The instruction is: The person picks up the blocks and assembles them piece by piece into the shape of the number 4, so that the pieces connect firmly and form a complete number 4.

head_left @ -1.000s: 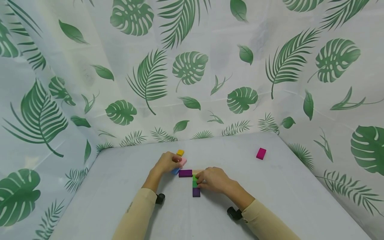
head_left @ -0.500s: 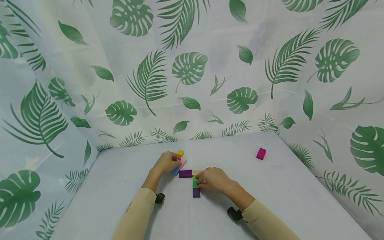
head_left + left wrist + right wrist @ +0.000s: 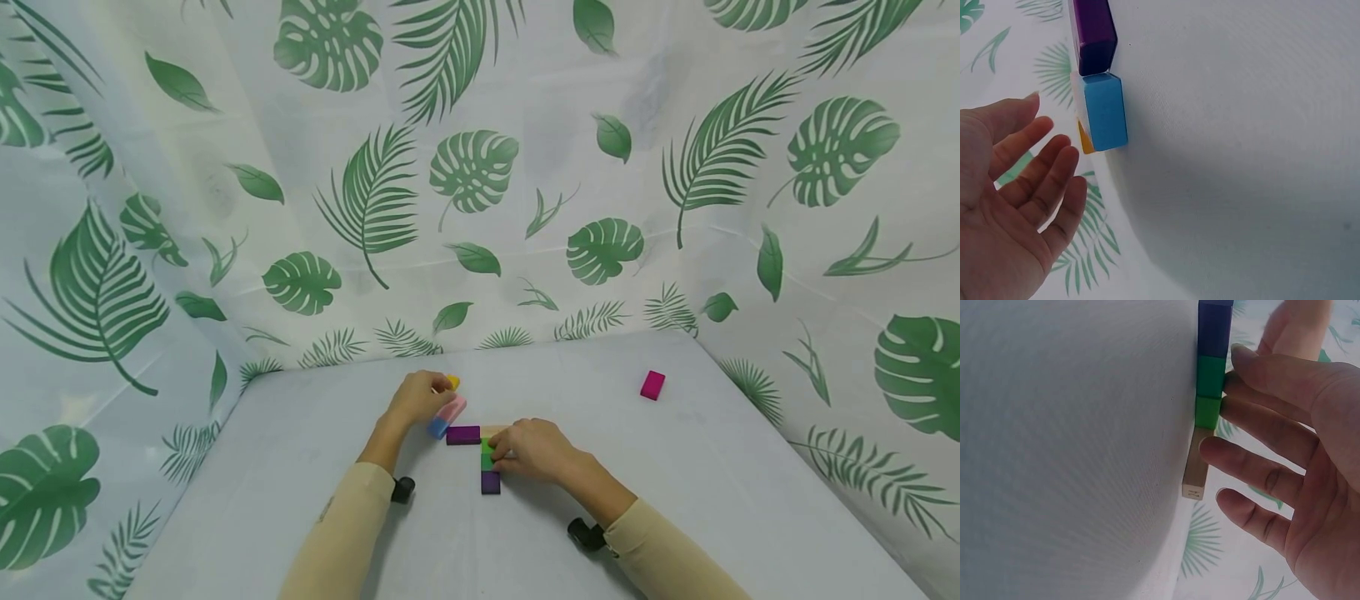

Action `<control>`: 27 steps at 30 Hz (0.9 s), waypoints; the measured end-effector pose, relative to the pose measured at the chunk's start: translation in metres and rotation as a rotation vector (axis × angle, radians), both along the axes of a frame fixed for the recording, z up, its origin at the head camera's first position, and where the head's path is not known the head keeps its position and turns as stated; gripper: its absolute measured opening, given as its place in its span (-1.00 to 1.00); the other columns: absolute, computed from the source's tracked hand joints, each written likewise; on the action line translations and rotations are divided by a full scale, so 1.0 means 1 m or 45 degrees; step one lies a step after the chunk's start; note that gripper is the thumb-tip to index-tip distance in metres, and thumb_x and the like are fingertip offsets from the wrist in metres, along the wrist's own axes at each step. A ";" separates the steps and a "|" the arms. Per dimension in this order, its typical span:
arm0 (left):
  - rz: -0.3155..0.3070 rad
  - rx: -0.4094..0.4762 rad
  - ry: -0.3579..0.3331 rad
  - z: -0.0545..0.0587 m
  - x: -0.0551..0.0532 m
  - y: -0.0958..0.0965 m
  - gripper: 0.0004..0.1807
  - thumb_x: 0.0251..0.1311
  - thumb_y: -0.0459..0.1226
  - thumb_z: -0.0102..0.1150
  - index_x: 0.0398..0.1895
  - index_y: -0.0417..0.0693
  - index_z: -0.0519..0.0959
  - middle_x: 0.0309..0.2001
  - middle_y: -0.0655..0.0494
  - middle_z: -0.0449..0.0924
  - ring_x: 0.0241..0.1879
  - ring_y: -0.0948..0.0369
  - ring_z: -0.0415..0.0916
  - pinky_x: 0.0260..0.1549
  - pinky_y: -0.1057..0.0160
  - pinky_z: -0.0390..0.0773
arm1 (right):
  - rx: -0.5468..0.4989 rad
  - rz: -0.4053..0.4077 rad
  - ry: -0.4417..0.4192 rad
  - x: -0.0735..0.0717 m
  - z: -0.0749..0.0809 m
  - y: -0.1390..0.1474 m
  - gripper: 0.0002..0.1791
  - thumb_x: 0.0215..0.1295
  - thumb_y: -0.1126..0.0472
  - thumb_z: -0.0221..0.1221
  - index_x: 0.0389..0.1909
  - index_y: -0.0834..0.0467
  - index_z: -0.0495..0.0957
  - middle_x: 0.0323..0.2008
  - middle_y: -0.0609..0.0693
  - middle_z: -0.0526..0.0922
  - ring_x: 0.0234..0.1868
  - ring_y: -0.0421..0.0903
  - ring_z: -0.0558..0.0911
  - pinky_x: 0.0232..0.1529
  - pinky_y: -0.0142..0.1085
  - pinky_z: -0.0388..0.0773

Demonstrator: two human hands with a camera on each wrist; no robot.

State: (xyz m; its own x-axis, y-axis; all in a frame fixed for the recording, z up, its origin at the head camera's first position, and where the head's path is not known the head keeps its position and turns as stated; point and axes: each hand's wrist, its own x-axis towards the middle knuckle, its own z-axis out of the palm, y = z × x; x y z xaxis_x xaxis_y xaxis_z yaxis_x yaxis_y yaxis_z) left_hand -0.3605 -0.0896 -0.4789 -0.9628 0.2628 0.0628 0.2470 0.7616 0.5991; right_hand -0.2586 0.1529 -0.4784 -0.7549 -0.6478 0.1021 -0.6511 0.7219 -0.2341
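My left hand (image 3: 420,396) hovers by a pink block (image 3: 453,408) and a blue block (image 3: 437,427) that lie end to end at a slant. In the left wrist view its fingers are loosely bent, with a gap between them and the blue block. Behind it, a yellow block (image 3: 453,382) is partly covered. My right hand (image 3: 536,450) rests beside a column of a light green block (image 3: 486,445), a darker green block (image 3: 487,462) and a dark violet block (image 3: 491,482). Its relaxed fingertips lie against this column and near a plain wooden block (image 3: 1196,465).
A purple block (image 3: 463,435) lies between the blue block and the column's top. Far to the right sits a magenta block (image 3: 652,385). The pale table (image 3: 300,467) meets a leaf-printed curtain (image 3: 525,275) at the back and sides.
My left hand has drawn off the pink block and moved slightly back and to the left, uncovering more of the pink and blue blocks. The right hand stays where it was.
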 end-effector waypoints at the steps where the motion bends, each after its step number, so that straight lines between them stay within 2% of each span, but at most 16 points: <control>1: -0.003 0.000 0.002 0.001 0.000 0.000 -0.71 0.37 -0.13 0.32 0.01 -0.09 0.74 -0.13 0.05 0.71 -0.18 0.14 0.57 -0.19 0.15 0.61 | 0.001 -0.001 -0.001 0.000 0.000 0.000 -0.81 0.29 0.03 0.44 -0.16 0.00 0.85 0.03 -0.10 0.80 0.06 -0.08 0.76 0.09 -0.10 0.67; 8: -0.009 -0.015 -0.006 0.004 0.000 0.003 -0.71 0.35 -0.14 0.34 0.01 -0.11 0.74 -0.13 0.04 0.70 -0.19 0.13 0.56 -0.19 0.15 0.60 | 0.001 -0.012 -0.007 0.000 -0.001 0.000 -0.81 0.28 0.03 0.44 -0.16 -0.01 0.86 0.03 -0.11 0.80 0.06 -0.08 0.76 0.10 -0.10 0.66; 16: -0.048 -0.081 -0.110 0.006 0.000 0.006 -0.74 0.30 -0.14 0.41 -0.06 -0.08 0.74 -0.19 0.05 0.68 -0.25 0.14 0.56 -0.23 0.14 0.59 | -0.004 -0.007 -0.001 0.001 0.000 0.000 -0.82 0.28 0.04 0.45 -0.17 0.00 0.86 0.03 -0.09 0.81 0.05 -0.08 0.76 0.08 -0.10 0.67; 20: -0.065 -0.113 -0.124 0.005 0.001 0.007 -0.76 0.29 -0.17 0.41 -0.06 -0.08 0.74 -0.21 0.07 0.67 -0.26 0.15 0.54 -0.24 0.16 0.58 | 0.001 -0.012 -0.008 0.001 0.000 0.000 -0.81 0.28 0.04 0.44 -0.16 0.00 0.86 0.03 -0.09 0.80 0.05 -0.08 0.76 0.09 -0.10 0.67; 27: -0.045 -0.097 -0.145 0.002 0.000 0.008 -0.78 0.29 -0.23 0.41 -0.04 -0.07 0.74 -0.19 0.06 0.67 -0.24 0.14 0.55 -0.17 0.15 0.62 | 0.007 -0.023 -0.012 -0.001 -0.001 0.000 -0.81 0.29 0.03 0.44 -0.15 -0.02 0.85 0.04 -0.10 0.80 0.07 -0.07 0.76 0.10 -0.09 0.67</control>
